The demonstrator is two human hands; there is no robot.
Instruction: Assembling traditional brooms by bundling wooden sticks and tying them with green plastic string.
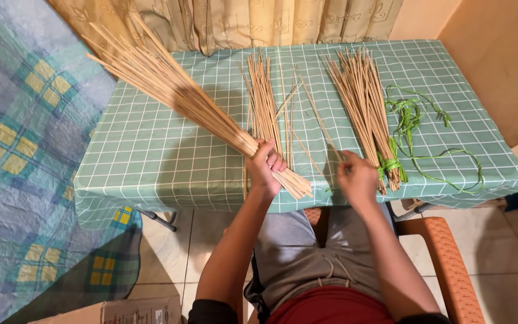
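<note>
**Sticks being gathered into a bundle at the table edge**

Sticks [169,84] in a thick bundle are gripped by the left hand [264,167], fingers wrapped tight near the lower ends, tips fanning up and left above the table [151,156]. The right hand [357,176] pinches 1 thin stick [322,123] from the loose ones. By the look of it, this is the collecting step; adding that stick calls for sliding it in beside the gripped ends. 2 more piles lie flat: a loose pile [265,102] in the middle and a tied pile [364,108] bound with green strips [412,117]. A green checked cloth covers the table; curtains [259,21] hang behind, a plaid blanket [25,144] lies left, tiled floor below.
</note>
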